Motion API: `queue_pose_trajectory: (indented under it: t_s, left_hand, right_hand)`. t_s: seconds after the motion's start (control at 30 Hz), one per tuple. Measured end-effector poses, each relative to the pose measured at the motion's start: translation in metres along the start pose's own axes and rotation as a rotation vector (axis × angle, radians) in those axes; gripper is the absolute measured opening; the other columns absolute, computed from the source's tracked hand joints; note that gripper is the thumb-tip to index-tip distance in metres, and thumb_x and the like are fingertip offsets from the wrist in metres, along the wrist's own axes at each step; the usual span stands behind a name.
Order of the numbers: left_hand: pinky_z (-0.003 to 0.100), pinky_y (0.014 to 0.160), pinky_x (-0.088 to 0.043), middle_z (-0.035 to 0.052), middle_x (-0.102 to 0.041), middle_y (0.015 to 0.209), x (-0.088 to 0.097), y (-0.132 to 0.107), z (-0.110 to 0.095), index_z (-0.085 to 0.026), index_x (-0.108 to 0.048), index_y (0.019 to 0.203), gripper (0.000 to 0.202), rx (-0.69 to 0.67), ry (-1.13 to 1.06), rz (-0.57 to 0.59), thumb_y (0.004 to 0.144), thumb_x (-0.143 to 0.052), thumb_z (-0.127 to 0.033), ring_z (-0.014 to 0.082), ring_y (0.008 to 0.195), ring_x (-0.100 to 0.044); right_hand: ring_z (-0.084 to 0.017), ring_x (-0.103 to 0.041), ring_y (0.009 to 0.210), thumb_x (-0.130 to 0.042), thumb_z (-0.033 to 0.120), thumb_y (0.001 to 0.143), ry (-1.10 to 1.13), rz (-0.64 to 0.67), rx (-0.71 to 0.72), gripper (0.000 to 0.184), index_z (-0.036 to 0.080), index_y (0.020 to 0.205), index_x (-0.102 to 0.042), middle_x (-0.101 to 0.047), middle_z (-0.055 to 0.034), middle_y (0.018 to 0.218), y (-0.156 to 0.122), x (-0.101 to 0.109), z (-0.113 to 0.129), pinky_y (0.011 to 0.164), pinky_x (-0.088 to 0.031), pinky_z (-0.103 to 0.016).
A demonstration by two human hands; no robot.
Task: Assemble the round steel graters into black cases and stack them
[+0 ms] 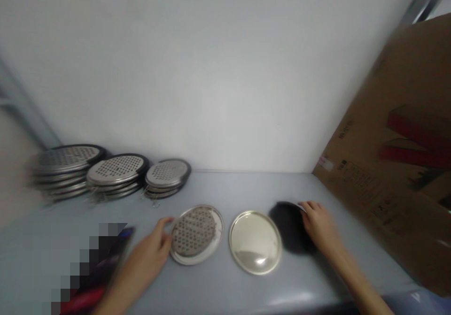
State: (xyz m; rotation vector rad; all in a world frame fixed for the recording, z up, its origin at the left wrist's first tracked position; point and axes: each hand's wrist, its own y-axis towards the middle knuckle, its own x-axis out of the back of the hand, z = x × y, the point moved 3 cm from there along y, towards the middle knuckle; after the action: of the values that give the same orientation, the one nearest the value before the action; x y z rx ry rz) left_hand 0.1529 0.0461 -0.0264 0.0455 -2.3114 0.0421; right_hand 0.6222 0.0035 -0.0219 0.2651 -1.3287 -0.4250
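My left hand (162, 241) grips the left rim of a round perforated metal pan (194, 230), thumb and fingers pinching its edge. The pan lies tilted at or just above the grey surface. To its right rests a plain, shiny, pale-gold round pan (255, 243), which neither hand touches. My right hand (319, 223) closes on the upper right edge of a black round pan (291, 226). That black pan sits partly behind the gold one. Motion blurs both hands a little.
Three stacks of perforated round pans, large (68, 160), medium (118, 170) and small (167, 174), stand along the back left by the white wall (225, 71). A big cardboard box (394, 174) borders the right side. A dark, partly pixelated item (105, 263) lies at lower left.
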Motion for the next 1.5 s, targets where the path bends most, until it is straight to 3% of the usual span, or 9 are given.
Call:
queue_pose_trajectory:
  t_s: [0.17, 0.27, 0.37, 0.63, 0.8, 1.0, 1.13, 1.3, 1.5]
  left_hand:
    - [0.045, 0.095, -0.047, 0.0156, -0.073, 0.111, -0.001, -0.01, -0.016, -0.02, -0.063, 0.124, 0.046, -0.254, 0.306, -0.194, 0.087, -0.056, -0.047, 0.0386, 0.107, -0.066]
    - [0.047, 0.104, -0.046, 0.0143, -0.068, 0.128, -0.016, -0.015, -0.023, -0.022, -0.061, 0.132, 0.057, -0.41, 0.242, -0.099, 0.084, -0.066, -0.05, 0.0369, 0.119, -0.06]
    - [0.049, 0.111, -0.043, 0.0132, -0.06, 0.142, -0.029, -0.013, -0.02, -0.025, -0.057, 0.14, 0.072, -0.469, 0.193, -0.021, 0.076, -0.076, -0.052, 0.0375, 0.131, -0.053]
    - [0.052, 0.108, -0.044, 0.0137, -0.066, 0.127, -0.023, -0.003, -0.024, -0.022, -0.064, 0.132, 0.069, -0.399, 0.167, -0.027, 0.069, -0.082, -0.043, 0.039, 0.123, -0.056]
    - [0.048, 0.111, -0.042, 0.0109, -0.069, 0.126, -0.006, 0.001, -0.036, -0.026, -0.068, 0.126, 0.065, -0.328, -0.054, 0.062, 0.067, -0.084, -0.047, 0.0375, 0.123, -0.059]
    - [0.05, 0.113, -0.041, 0.0102, -0.069, 0.128, 0.005, -0.003, -0.05, -0.027, -0.073, 0.121, 0.063, -0.327, -0.23, 0.087, 0.061, -0.09, -0.041, 0.0378, 0.123, -0.059]
    - [0.052, 0.115, -0.038, 0.0098, -0.06, 0.141, -0.019, -0.033, -0.071, -0.028, -0.064, 0.132, 0.065, -0.498, -0.119, 0.23, 0.071, -0.085, -0.037, 0.0345, 0.131, -0.053]
    - [0.053, 0.112, -0.043, 0.0111, -0.058, 0.142, -0.068, -0.068, -0.099, -0.029, -0.064, 0.133, 0.086, -0.616, 0.098, 0.506, 0.055, -0.096, -0.049, 0.0375, 0.13, -0.053]
    - [0.059, 0.11, -0.043, 0.0153, -0.057, 0.144, -0.087, -0.063, -0.111, -0.025, -0.063, 0.134, 0.082, -0.608, 0.296, 0.451, 0.061, -0.096, -0.045, 0.0403, 0.13, -0.053]
  right_hand:
    - [-0.031, -0.062, 0.109, -0.044, 0.034, 0.1, 0.071, -0.007, 0.087, 0.034, 0.019, 0.121, -0.066, -0.07, -0.0144, 0.114, -0.013, 0.001, 0.037, 0.097, -0.05, -0.048]
    - [-0.032, -0.063, 0.113, -0.053, 0.041, 0.099, 0.217, 0.106, 0.162, 0.036, 0.021, 0.127, -0.064, -0.07, -0.013, 0.12, -0.029, -0.006, 0.071, 0.099, -0.051, -0.05]
    - [-0.031, -0.063, 0.118, -0.048, 0.036, 0.101, 0.33, 0.172, 0.176, 0.037, 0.024, 0.133, -0.061, -0.07, -0.0122, 0.125, -0.041, -0.015, 0.083, 0.101, -0.051, -0.052]
    - [-0.033, -0.049, 0.138, -0.045, 0.031, 0.103, 0.368, 0.121, 0.201, 0.038, 0.027, 0.139, -0.057, -0.064, -0.012, 0.138, -0.059, -0.019, 0.067, 0.113, -0.036, -0.067]
    - [-0.029, -0.059, 0.126, -0.043, 0.024, 0.103, 0.455, 0.109, 0.28, 0.033, 0.026, 0.132, -0.06, -0.068, -0.012, 0.131, -0.07, -0.009, 0.091, 0.104, -0.051, -0.053]
    - [-0.026, -0.063, 0.119, -0.043, 0.014, 0.1, 0.505, 0.032, 0.302, 0.041, 0.027, 0.136, -0.057, -0.069, -0.0098, 0.128, -0.079, -0.01, 0.098, 0.1, -0.055, -0.045]
    - [-0.026, -0.063, 0.118, -0.044, 0.007, 0.093, 0.515, 0.009, 0.303, 0.049, 0.024, 0.136, -0.058, -0.069, -0.0102, 0.127, -0.083, -0.012, 0.094, 0.099, -0.056, -0.044]
    - [-0.026, -0.066, 0.111, -0.044, 0.006, 0.091, 0.535, 0.02, 0.256, 0.048, 0.024, 0.131, -0.062, -0.072, -0.0091, 0.119, -0.083, -0.014, 0.094, 0.096, -0.056, -0.044]
    - [-0.025, -0.066, 0.107, -0.045, 0.002, 0.087, 0.537, 0.04, 0.331, 0.044, 0.024, 0.118, -0.066, -0.075, -0.0057, 0.113, -0.081, -0.009, 0.098, 0.095, -0.054, -0.043]
